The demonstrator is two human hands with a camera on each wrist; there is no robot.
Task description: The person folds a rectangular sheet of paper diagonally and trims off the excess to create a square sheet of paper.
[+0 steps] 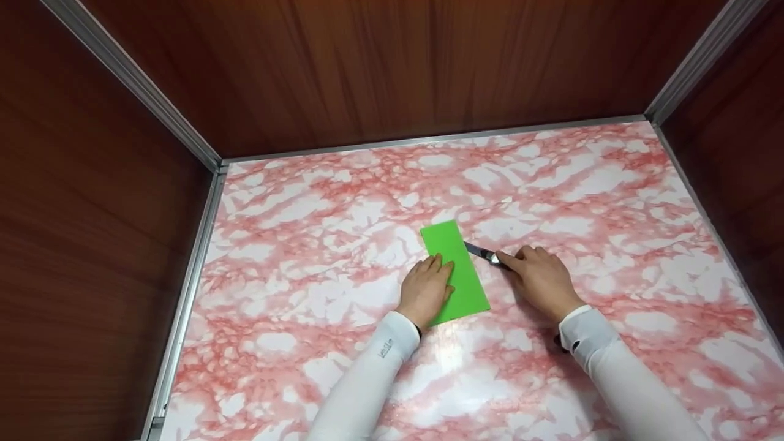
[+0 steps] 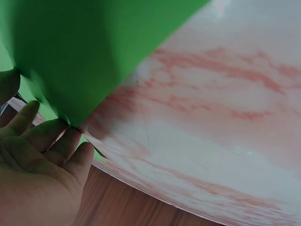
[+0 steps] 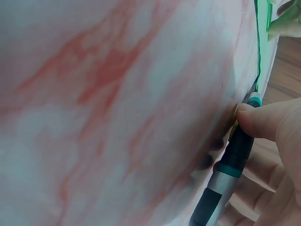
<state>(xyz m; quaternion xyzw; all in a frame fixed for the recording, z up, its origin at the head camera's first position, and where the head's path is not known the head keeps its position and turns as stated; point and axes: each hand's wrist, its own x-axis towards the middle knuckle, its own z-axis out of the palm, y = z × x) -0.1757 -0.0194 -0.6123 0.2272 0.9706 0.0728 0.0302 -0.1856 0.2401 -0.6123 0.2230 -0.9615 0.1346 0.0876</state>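
A green sheet of paper point(image 1: 462, 285), folded into a narrow rectangle, lies slanted on the table. My left hand point(image 1: 425, 288) rests on its left side, fingers spread over the paper; in the left wrist view the fingertips of that hand point(image 2: 42, 160) are at the sheet's edge. My right hand point(image 1: 542, 278) grips a utility knife point(image 1: 490, 255) on the right of the sheet, its blade pointing at the paper's right edge. In the right wrist view, thumb and fingers wrap the knife's black, teal and silver handle point(image 3: 230, 160), and the tip meets the folded edge.
The table point(image 1: 306, 245) has a red and white marbled top. Dark wood-grain panels point(image 1: 367, 67) with metal strips enclose it at the back, left and right. White sleeves cover both forearms.
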